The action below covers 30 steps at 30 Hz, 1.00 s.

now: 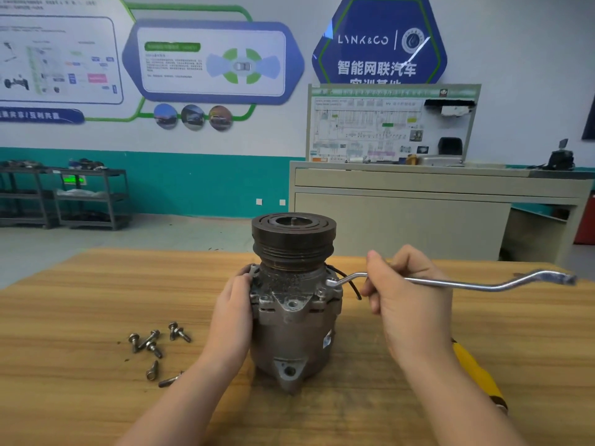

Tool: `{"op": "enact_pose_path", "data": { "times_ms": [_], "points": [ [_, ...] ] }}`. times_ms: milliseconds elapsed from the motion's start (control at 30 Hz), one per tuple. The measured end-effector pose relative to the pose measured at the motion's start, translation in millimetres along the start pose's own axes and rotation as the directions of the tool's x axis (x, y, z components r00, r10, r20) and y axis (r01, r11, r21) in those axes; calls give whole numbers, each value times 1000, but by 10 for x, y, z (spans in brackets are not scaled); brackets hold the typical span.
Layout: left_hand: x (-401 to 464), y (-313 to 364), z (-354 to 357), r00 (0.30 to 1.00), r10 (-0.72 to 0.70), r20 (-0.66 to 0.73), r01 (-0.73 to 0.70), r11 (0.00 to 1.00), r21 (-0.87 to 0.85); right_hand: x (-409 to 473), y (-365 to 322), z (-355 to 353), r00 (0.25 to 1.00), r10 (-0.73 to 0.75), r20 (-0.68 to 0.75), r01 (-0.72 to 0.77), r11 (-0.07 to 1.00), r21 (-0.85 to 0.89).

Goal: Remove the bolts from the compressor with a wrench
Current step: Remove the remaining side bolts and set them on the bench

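Observation:
A grey metal compressor (291,333) stands upright on the wooden table (80,300), its dark pulley on top. My left hand (233,313) grips its left side around the flange. My right hand (405,294) holds a long silver offset wrench (467,284) near its left end. The wrench's ring end sits on a bolt (330,282) at the compressor's upper right flange. Several removed bolts (154,344) lie loose on the table to the left of the compressor.
A yellow-handled tool (476,375) lies on the table under my right forearm. A grey cabinet (418,214) with a display board stands behind the table. Dark metal shelves (80,197) stand at the far left wall.

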State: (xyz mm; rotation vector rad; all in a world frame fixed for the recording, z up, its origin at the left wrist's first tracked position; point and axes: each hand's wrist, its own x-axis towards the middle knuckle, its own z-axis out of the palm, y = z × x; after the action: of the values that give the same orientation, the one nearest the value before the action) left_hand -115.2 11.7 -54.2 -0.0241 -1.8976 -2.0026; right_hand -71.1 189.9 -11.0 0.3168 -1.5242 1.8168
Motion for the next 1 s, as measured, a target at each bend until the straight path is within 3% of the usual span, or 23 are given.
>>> {"op": "enact_pose_path", "data": {
  "times_ms": [167,300,367,400,500,567,633,700,800,900,1000],
  "points": [
    [-43,28,9,997,71,-11,-71,996,46,-217,-33,111,971,-228,71,238,947,-215],
    [-90,41,48,994,74,-78,-76,997,-18,-333,-121,209,790,-576,211,601,658,-454],
    [-113,25,62,990,74,-116,-78,996,-32,-381,-132,264,729,-619,293,677,586,-446],
    [-123,19,66,989,76,-127,-82,996,-41,-377,-127,267,735,-601,313,674,599,-433],
    [-139,22,61,991,63,-118,-69,997,-45,-238,-93,171,863,-410,296,499,785,-367],
    [-139,25,50,993,48,-106,-54,997,-47,-67,-66,64,936,-193,294,264,938,-225],
    [-131,26,38,993,51,-105,-56,997,-49,100,-34,-38,945,32,327,-21,999,-35],
    [-132,36,34,994,49,-99,-54,998,-45,197,16,-99,887,238,397,-318,937,148],
    [-139,41,28,996,44,-82,-47,998,-38,206,119,-84,774,485,408,-621,706,339],
    [-138,54,23,997,41,-64,-42,999,-23,129,205,-8,754,602,262,-637,574,514],
    [-138,91,22,998,42,-49,-43,999,-7,64,209,19,842,534,71,-490,705,512]
  ]
}}
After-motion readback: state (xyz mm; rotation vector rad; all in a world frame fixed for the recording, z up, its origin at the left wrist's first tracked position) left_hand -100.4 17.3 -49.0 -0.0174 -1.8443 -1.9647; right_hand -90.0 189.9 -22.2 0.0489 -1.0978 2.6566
